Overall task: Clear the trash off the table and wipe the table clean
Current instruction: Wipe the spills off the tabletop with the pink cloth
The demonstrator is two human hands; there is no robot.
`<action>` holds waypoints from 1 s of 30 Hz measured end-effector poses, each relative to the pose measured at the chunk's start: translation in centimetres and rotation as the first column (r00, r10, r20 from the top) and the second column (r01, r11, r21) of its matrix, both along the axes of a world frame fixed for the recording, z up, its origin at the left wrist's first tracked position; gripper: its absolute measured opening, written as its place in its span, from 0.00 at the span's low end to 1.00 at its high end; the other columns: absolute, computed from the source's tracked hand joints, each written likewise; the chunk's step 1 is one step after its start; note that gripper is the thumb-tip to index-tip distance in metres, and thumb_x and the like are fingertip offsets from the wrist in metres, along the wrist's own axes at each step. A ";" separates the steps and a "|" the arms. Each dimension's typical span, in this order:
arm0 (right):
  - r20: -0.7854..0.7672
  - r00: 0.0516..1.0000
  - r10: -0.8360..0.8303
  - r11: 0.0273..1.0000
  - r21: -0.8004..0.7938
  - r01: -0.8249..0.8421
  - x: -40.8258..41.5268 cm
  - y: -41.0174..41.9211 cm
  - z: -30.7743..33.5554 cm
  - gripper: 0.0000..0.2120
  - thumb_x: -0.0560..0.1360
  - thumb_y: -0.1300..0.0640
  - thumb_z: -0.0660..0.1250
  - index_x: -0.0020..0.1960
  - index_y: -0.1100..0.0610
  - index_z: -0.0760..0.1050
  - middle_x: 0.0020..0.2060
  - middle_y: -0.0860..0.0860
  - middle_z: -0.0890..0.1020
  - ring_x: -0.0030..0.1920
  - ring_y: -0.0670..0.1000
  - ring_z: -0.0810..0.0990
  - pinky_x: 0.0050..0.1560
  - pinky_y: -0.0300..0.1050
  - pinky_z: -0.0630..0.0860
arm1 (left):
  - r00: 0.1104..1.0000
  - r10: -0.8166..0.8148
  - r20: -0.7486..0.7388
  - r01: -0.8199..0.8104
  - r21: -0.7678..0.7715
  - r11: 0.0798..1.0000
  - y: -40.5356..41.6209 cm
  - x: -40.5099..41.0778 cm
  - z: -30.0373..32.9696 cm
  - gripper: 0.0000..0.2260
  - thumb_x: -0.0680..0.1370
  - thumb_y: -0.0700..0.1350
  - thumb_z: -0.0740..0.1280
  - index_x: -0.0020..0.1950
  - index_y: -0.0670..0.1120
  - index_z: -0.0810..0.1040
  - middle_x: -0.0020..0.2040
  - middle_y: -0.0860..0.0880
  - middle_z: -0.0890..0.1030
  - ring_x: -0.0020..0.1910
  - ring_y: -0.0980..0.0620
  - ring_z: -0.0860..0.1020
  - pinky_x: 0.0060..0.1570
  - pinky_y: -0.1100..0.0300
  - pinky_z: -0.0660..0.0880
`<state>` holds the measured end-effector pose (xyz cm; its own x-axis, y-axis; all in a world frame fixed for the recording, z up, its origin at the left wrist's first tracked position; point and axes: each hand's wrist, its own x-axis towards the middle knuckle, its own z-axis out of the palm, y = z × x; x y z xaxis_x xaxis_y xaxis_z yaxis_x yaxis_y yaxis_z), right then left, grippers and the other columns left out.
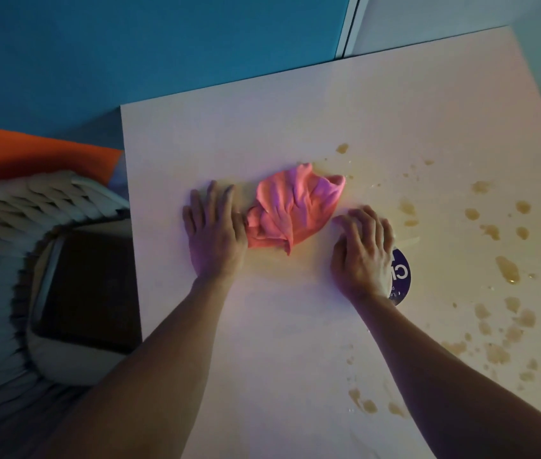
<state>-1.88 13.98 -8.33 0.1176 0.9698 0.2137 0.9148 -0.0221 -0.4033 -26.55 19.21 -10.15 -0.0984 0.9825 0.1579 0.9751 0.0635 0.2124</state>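
A crumpled pink cloth (292, 207) lies on the white table (262, 342), its far edge over a wet brown patch. My left hand (212, 233) lies flat on the table, fingers straight, its thumb side touching the cloth's left edge. My right hand (361, 250) rests on the table just right of the cloth, fingers bent with the tips on the surface, holding nothing. Brown spill stains (507, 270) dot the right half of the table.
A round purple sticker (403, 276) shows partly under my right hand. Left of the table stands a woven basket (14, 207) with a dark lined inside (90, 286). Blue wall panels rise behind the table, and an orange surface sits at the far left.
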 end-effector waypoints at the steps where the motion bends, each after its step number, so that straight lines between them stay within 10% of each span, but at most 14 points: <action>1: 0.004 1.000 0.001 1.000 0.007 -0.001 0.1 -0.1 0.0 0.17 0.73 0.63 0.62 0.61 0.58 0.78 0.63 0.58 0.76 0.71 0.61 0.70 0.71 0.63 0.62 | 1.000 0.008 -0.007 -0.008 -0.003 1.000 0.0 0.2 0.0 0.19 0.83 0.50 0.57 0.74 0.51 0.72 0.77 0.47 0.69 0.76 0.36 0.65 0.74 0.41 0.60; 13: -0.235 0.972 -0.014 0.991 0.127 0.045 -1.7 0.3 0.8 0.17 0.74 0.56 0.65 0.61 0.61 0.76 0.60 0.57 0.77 0.68 0.59 0.72 0.66 0.66 0.66 | 0.999 0.044 0.003 -0.044 0.017 0.999 -0.1 0.2 0.1 0.20 0.81 0.50 0.59 0.73 0.53 0.73 0.77 0.49 0.69 0.77 0.39 0.65 0.74 0.43 0.60; 18: -0.179 0.923 0.341 0.933 0.185 -0.308 -8.6 3.6 1.6 0.14 0.77 0.57 0.66 0.61 0.58 0.79 0.59 0.56 0.79 0.68 0.60 0.73 0.72 0.63 0.62 | 0.999 0.043 0.003 -0.043 -0.021 0.999 -0.1 -0.3 0.2 0.21 0.81 0.52 0.57 0.74 0.53 0.72 0.78 0.50 0.68 0.78 0.40 0.63 0.75 0.43 0.59; 30: 0.165 0.909 0.382 0.924 -0.040 -0.381 -7.4 10.9 -0.9 0.25 0.81 0.42 0.55 0.74 0.51 0.69 0.73 0.52 0.71 0.75 0.60 0.64 0.73 0.67 0.55 | 0.997 0.078 0.024 -0.079 0.026 0.997 0.0 0.4 0.2 0.20 0.83 0.52 0.56 0.74 0.53 0.73 0.77 0.51 0.69 0.78 0.42 0.64 0.75 0.44 0.60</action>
